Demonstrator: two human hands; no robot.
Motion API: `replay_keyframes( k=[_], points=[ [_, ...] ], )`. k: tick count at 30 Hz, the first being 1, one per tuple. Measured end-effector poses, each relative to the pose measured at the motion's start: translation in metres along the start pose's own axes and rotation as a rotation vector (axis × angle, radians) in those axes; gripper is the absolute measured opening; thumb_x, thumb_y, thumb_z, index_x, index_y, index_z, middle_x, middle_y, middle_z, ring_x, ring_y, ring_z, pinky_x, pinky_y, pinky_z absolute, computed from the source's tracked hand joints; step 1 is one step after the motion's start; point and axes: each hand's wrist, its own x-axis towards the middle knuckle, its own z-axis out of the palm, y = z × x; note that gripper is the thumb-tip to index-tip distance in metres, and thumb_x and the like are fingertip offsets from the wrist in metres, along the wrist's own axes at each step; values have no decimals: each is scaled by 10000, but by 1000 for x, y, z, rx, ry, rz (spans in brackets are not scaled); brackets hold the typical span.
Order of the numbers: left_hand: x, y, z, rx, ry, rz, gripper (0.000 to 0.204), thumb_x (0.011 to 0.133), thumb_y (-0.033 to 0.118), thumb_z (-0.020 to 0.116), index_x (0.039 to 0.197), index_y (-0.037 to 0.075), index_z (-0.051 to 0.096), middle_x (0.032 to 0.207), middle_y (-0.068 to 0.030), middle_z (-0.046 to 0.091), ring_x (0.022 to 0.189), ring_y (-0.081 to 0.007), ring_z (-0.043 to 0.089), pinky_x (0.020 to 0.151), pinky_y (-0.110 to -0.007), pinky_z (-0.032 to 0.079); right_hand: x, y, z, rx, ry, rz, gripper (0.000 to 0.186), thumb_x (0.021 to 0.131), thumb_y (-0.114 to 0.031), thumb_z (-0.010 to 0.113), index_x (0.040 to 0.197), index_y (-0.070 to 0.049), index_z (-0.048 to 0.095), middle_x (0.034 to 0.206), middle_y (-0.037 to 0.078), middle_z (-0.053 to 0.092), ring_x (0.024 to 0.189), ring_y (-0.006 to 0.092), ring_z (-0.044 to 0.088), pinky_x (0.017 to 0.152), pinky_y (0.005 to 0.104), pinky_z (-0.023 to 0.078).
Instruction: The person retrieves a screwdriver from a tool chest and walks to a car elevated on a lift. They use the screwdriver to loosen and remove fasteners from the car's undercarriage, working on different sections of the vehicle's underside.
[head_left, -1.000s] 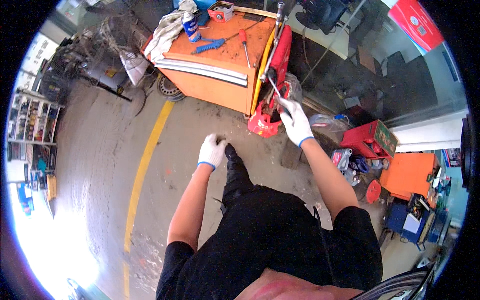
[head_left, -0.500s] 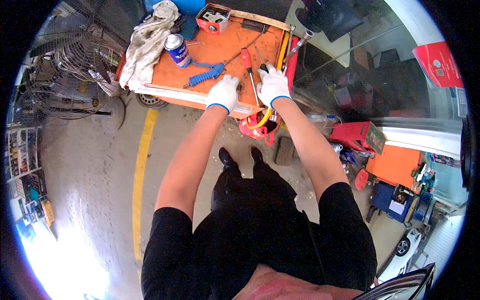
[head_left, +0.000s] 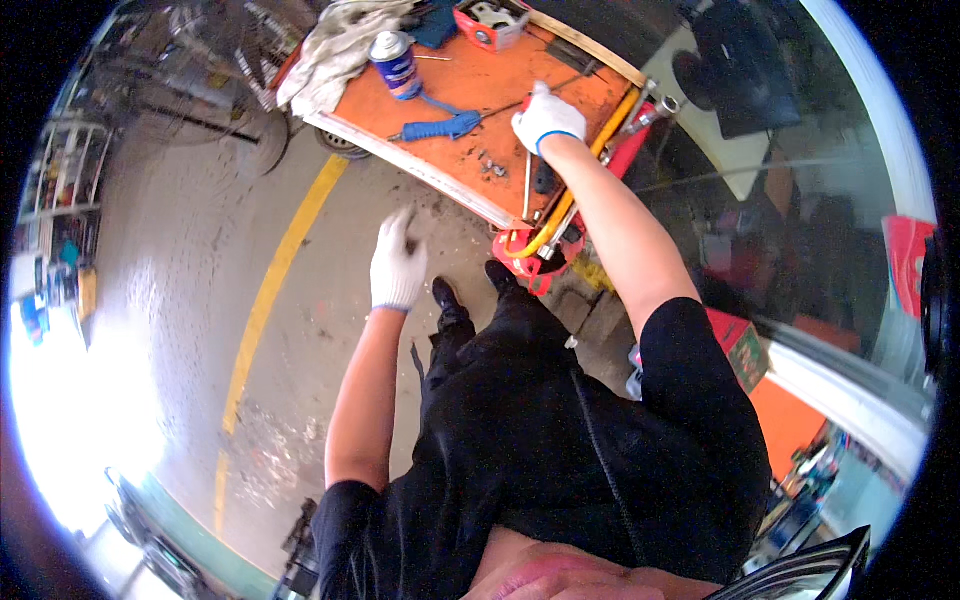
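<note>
My right hand (head_left: 550, 122), in a white glove, is over the orange tabletop (head_left: 470, 75), closed around the red handle (head_left: 527, 102) of a screwdriver. That screwdriver's shaft (head_left: 528, 185) points toward the near corner. Beside the shaft lies a black-handled tool (head_left: 543, 180). My left hand (head_left: 398, 262), also gloved, hangs off the table's near edge above the floor; its fingers are apart and it holds nothing I can see. Small dark bits (head_left: 493, 168) lie on the tabletop. A blue air blow gun (head_left: 442, 127) rests further left, next to a blue spray can (head_left: 397, 68).
A crumpled rag (head_left: 335, 60) drapes over the table's left corner. Further back stands a red box (head_left: 490, 22). Wrenches (head_left: 650, 115) and a yellow bar (head_left: 615, 120) line the right edge. A red bag (head_left: 525, 262) hangs below. A yellow line (head_left: 285, 250) crosses the floor.
My left hand has come off the tabletop, moving left and toward me. My right hand has shifted from the black-handled tool to the red screwdriver handle. The view has turned.
</note>
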Motion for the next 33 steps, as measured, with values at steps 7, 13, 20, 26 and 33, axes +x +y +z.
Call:
replay_keyframes(
  k=[7, 13, 20, 26, 33],
  points=[
    [-320, -122, -10, 188, 394, -567, 450, 822, 35, 691, 1269, 22, 637, 1329, -212, 609, 1199, -353, 626, 944, -382, 560, -74, -61, -44, 300, 158, -293, 835, 850, -587, 656, 1513, -116, 468, 1429, 246, 596, 1333, 400, 569, 1098, 479, 464],
    [-542, -122, 35, -46, 843, -965, 460, 859, 224, 721, 1275, 38, 661, 1288, -208, 643, 1201, -347, 628, 1011, -397, 527, -259, -159, 28, 1099, -287, -709, 627, 879, -380, 700, 1389, -73, 504, 1310, 184, 612, 1178, 300, 612, 992, 422, 499],
    [-760, -88, 39, -209, 1239, -1156, 563, 970, 424, 652, 1369, 30, 617, 1339, -182, 649, 1188, -312, 649, 1036, -401, 503, -652, -230, 218, 918, -1321, -918, 396, 897, -192, 682, 1228, -43, 526, 1127, 151, 626, 961, 250, 667, 825, 391, 575],
    [-952, -30, 18, -863, 2029, -611, 480, 1085, 357, 542, 1456, 52, 534, 1294, -61, 664, 943, -139, 685, 807, -302, 560, -1016, -158, 268, 196, -2052, -1204, 310, 927, -83, 649, 1215, -1, 570, 1058, 152, 648, 835, 224, 699, 753, 363, 607],
    [-1150, 48, -6, -687, 2554, -468, 298, 1104, 276, 506, 1232, 22, 595, 1120, -122, 707, 913, -183, 692, 784, -346, 580, -1253, -104, 275, -513, -2328, -1547, 460, 937, -121, 683, 1361, 35, 597, 1106, 78, 699, 887, 120, 653, 801, 275, 537]
  ],
)
